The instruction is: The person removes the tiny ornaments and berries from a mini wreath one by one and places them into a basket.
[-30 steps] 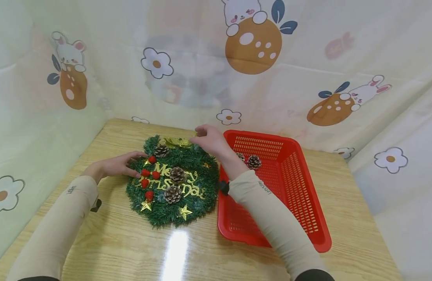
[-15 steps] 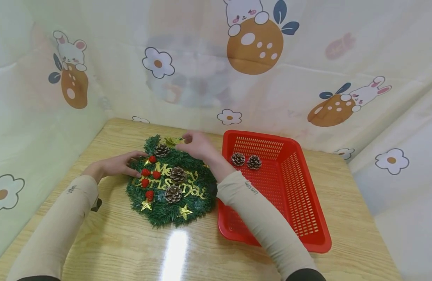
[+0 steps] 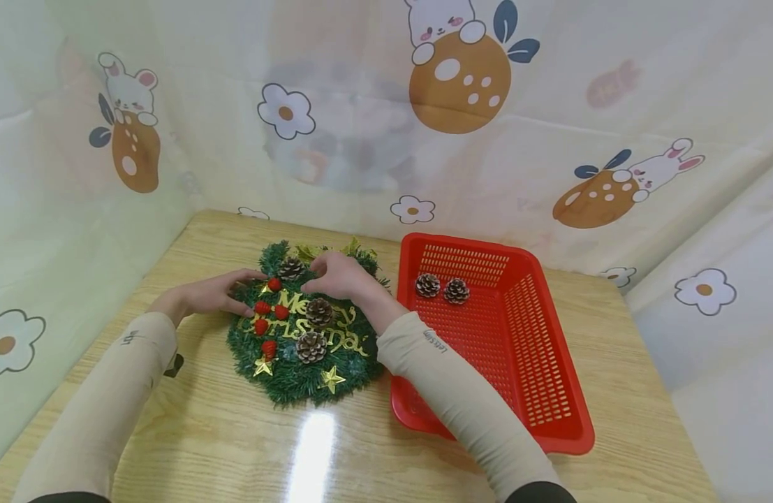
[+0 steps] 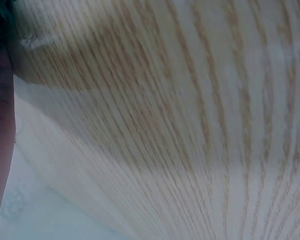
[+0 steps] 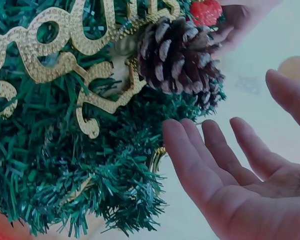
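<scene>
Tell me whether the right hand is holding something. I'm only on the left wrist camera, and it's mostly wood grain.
Observer: It looks free. The right wrist view shows the right hand with its fingers spread and nothing between them.
Operator: And the bit of green in my upper left corner?
Observer: In the head view, that's the edge of a round green wreath, lying just left of a red basket.
Operator: Is there anything in the basket?
Observer: Yes, the head view shows two pine cones side by side near its far end, the left one and the right one.
</scene>
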Tool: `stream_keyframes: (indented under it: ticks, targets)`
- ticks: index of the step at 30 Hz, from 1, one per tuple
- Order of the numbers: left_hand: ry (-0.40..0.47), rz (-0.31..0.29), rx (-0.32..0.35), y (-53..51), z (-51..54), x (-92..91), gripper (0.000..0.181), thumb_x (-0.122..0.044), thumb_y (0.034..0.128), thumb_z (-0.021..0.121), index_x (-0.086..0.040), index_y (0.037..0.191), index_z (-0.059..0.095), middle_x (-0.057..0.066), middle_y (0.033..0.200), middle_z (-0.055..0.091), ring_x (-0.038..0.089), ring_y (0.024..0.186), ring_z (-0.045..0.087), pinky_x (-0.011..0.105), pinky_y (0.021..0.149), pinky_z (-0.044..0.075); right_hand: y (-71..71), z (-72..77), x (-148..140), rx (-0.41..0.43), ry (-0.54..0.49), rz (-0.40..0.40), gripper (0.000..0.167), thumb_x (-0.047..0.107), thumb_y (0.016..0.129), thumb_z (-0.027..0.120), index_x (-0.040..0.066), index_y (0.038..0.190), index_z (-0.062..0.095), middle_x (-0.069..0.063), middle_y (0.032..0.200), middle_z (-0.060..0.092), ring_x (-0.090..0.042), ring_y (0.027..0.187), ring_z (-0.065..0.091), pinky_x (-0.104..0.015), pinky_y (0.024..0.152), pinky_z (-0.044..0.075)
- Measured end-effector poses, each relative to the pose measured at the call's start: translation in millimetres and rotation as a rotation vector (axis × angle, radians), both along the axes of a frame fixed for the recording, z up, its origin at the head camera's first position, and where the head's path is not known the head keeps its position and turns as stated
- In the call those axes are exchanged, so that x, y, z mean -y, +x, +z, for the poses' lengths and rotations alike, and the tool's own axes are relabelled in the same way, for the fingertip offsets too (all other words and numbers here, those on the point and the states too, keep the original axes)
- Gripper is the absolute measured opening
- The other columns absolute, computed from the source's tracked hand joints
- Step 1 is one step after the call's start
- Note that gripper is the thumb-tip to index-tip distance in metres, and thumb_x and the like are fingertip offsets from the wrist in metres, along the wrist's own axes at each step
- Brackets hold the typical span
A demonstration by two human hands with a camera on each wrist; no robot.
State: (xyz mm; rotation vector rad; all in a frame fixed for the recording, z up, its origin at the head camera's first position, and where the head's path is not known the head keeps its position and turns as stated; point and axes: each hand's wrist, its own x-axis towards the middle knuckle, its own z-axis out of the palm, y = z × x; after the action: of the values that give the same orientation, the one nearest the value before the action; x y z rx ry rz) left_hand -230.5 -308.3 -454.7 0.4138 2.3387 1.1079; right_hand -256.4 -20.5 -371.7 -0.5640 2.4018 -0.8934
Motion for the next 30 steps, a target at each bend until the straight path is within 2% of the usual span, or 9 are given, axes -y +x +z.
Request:
stream_keyframes:
  ticks: [4, 5, 8, 11, 15, 19, 23, 26, 30]
  targets:
    - [0.010, -0.003, 0.001, 0.0, 0.3, -0.7, 0.080, -0.028, 0.0884, 0.074, -0.013, 0.153, 0.028, 0.024, 0.155, 0.022, 0.048, 0.140, 0.020, 0.069, 0.107, 0.020, 2.3, -3.1, 2.8, 0.024, 0.039, 0.010, 0.053, 0.029, 0.092, 0.070, 0.008, 0.138, 0.054, -0.010, 0.132, 0.057, -0.023, 0.110, 0.057, -0.038, 0.084, 0.050]
    - [0.013, -0.004, 0.002, 0.0, 0.4, -0.8, 0.080, -0.027, 0.0885, 0.074, -0.013, 0.153, 0.028, 0.024, 0.155, 0.022, 0.048, 0.140, 0.020, 0.069, 0.107, 0.020, 2.9, -3.5, 3.0, 0.030, 0.044, 0.009, 0.053, 0.028, 0.092, 0.070, 0.008, 0.138, 0.055, -0.010, 0.132, 0.057, -0.020, 0.100, 0.060, -0.036, 0.078, 0.050]
    - [0.022, -0.007, 0.002, 0.0, 0.6, -1.0, 0.080, -0.026, 0.0887, 0.074, -0.012, 0.152, 0.027, 0.024, 0.155, 0.020, 0.049, 0.139, 0.020, 0.069, 0.107, 0.020, 4.7, -3.5, 1.7, 0.050, 0.048, 0.014, 0.052, 0.026, 0.091, 0.071, 0.007, 0.137, 0.056, -0.011, 0.132, 0.057, -0.016, 0.083, 0.057, -0.033, 0.065, 0.046]
    - [0.023, -0.011, -0.002, -0.3, 0.8, -0.9, 0.080, -0.026, 0.0886, 0.074, -0.011, 0.152, 0.028, 0.024, 0.155, 0.020, 0.050, 0.140, 0.020, 0.069, 0.108, 0.019, 5.7, -4.1, -0.9, 0.057, 0.060, 0.032, 0.050, 0.024, 0.090, 0.072, 0.005, 0.135, 0.057, -0.012, 0.133, 0.057, -0.017, 0.071, 0.054, -0.038, 0.066, 0.049]
    - [0.021, -0.014, -0.012, -1.2, 0.9, -0.7, 0.079, -0.026, 0.0882, 0.074, -0.011, 0.152, 0.029, 0.023, 0.155, 0.021, 0.049, 0.140, 0.020, 0.069, 0.108, 0.019, 6.4, -5.8, -4.2, 0.069, 0.080, 0.057, 0.052, 0.023, 0.090, 0.072, 0.004, 0.135, 0.057, -0.013, 0.136, 0.056, -0.023, 0.077, 0.058, -0.046, 0.079, 0.052]
    - [0.019, -0.014, -0.016, -2.0, 0.9, -0.4, 0.079, -0.026, 0.0880, 0.074, -0.012, 0.152, 0.030, 0.023, 0.155, 0.021, 0.049, 0.140, 0.019, 0.069, 0.108, 0.019, 5.4, -9.0, -6.2, 0.077, 0.109, 0.092, 0.055, 0.025, 0.089, 0.073, 0.003, 0.137, 0.056, -0.012, 0.138, 0.056, -0.025, 0.082, 0.062, -0.043, 0.080, 0.053]
    - [0.017, -0.012, -0.013, -1.4, 1.1, -0.4, 0.079, -0.026, 0.0882, 0.074, -0.011, 0.152, 0.029, 0.025, 0.155, 0.020, 0.051, 0.140, 0.018, 0.069, 0.107, 0.019, 4.3, -12.8, -6.9, 0.072, 0.131, 0.123, 0.055, 0.028, 0.089, 0.074, 0.004, 0.136, 0.057, -0.011, 0.137, 0.057, -0.020, 0.082, 0.064, -0.037, 0.078, 0.054]
    - [0.007, -0.011, -0.012, -0.3, 1.5, -0.7, 0.079, -0.026, 0.0888, 0.074, -0.011, 0.152, 0.029, 0.026, 0.155, 0.019, 0.053, 0.139, 0.018, 0.069, 0.107, 0.020, 4.0, -14.8, -6.5, 0.070, 0.136, 0.136, 0.054, 0.027, 0.089, 0.073, 0.004, 0.136, 0.057, -0.011, 0.136, 0.057, -0.013, 0.074, 0.059, -0.035, 0.076, 0.054]
    - [0.000, -0.008, -0.011, 0.7, 1.6, -0.5, 0.079, -0.027, 0.0893, 0.073, -0.012, 0.153, 0.028, 0.026, 0.156, 0.018, 0.054, 0.139, 0.018, 0.069, 0.107, 0.021, 3.9, -16.4, -5.2, 0.068, 0.144, 0.164, 0.050, 0.026, 0.090, 0.072, 0.004, 0.134, 0.060, -0.011, 0.136, 0.058, -0.013, 0.065, 0.052, -0.033, 0.071, 0.050]
